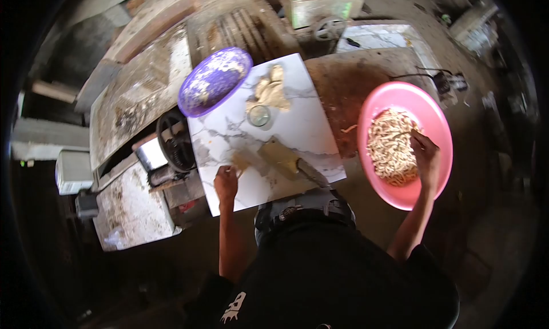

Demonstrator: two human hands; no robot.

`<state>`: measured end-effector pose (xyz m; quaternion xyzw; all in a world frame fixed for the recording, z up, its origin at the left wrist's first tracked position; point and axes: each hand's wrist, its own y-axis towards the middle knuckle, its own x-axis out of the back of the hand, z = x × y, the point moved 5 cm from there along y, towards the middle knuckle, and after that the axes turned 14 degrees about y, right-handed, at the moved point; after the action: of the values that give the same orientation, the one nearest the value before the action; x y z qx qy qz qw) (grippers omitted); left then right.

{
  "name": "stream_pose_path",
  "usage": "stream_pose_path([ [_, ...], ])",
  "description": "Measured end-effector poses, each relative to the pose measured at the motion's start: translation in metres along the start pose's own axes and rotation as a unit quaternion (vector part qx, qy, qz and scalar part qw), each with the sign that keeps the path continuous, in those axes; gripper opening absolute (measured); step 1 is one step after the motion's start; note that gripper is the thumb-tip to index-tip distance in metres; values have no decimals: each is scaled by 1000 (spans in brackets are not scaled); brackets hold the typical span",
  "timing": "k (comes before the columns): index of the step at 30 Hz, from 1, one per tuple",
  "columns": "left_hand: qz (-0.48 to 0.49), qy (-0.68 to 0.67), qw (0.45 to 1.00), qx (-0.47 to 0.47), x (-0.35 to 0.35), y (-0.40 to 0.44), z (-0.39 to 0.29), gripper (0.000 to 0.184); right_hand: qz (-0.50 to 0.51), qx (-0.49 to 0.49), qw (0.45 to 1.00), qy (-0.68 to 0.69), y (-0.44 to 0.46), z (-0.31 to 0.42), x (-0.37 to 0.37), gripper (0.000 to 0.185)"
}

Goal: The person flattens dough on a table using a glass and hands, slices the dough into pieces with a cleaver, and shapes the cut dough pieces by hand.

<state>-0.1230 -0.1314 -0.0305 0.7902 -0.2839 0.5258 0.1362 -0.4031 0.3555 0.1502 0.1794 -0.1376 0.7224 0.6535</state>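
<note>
My right hand [425, 152] is over the pink basin [440, 120], its fingers pinched at the upper right edge of a heap of pale dough strips [392, 149]. At the lower left of the marbled white board [309, 112], my left hand [226, 180] is closed, with a blurred tan piece beside its fingers. A flat scraper [278, 157] with a dark handle lies on the board near my body. Further back on the board are a lump of dough [271, 90] and a round glass [258, 116].
A purple basin [214, 80] dusted with white overlaps the board's back left corner. Left of the board stands a dark wheel [171, 141] beside stained panels [140, 94]. Another wheel [329, 29] is at the back. A brown surface [349, 83] lies between board and pink basin.
</note>
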Motion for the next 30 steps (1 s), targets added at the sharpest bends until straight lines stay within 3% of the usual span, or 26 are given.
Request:
stream_pose_path([
  [1, 1, -12, 1000, 7, 7, -6, -6, 25, -3, -2, 999, 54, 8, -35, 5, 35],
  [3, -6, -10, 1000, 3, 21, -18, -24, 24, 12, -107, 992, 72, 19, -79, 5, 53],
  [5, 28, -61, 997, 23, 22, -28, -31, 24, -5, -163, 987, -3, 29, -148, 13, 56],
  [8, 21, -61, 998, 25, 48, -49, -75, 23, -30, -184, 979, -79, 30, -198, 29, 44],
  [10, 38, -118, 992, -7, 57, -62, -105, 22, -69, -101, 975, -186, 28, -206, 42, 27],
  [13, 136, -265, 950, -88, 59, -81, -170, 19, -139, -67, 967, -202, 12, -188, 53, 12],
  [15, 220, -291, 915, -174, 59, -94, -222, 19, -140, -80, 972, -174, 9, -187, 57, 15],
  [18, 389, -428, 777, -248, 50, -120, -297, 25, -147, -106, 977, -112, 3, -172, 58, 17],
  [19, 442, -480, 706, -274, 40, -125, -315, 28, -154, -120, 978, -77, 0, -168, 57, 16],
  [21, 609, -597, 493, -171, 13, -139, -356, 34, -173, -116, 977, -41, -3, -173, 56, 17],
  [23, 604, -502, 578, -224, -22, -142, -390, 34, -167, -63, 982, -54, -1, -188, 53, 18],
  [25, 505, -314, 716, -366, -81, -140, -413, 31, -176, -72, 978, -88, -3, -179, 55, 21],
  [27, 460, -239, 737, -433, -122, -137, -423, 30, -156, -87, 979, -94, -2, -176, 55, 19],
  [29, 311, 103, 788, -521, -145, -133, -427, 31, -160, -69, 980, -96, -2, -172, 54, 18],
  [30, 296, 87, 793, -525, -145, -133, -430, 33, -161, -84, 979, -93, -3, -167, 54, 18],
])
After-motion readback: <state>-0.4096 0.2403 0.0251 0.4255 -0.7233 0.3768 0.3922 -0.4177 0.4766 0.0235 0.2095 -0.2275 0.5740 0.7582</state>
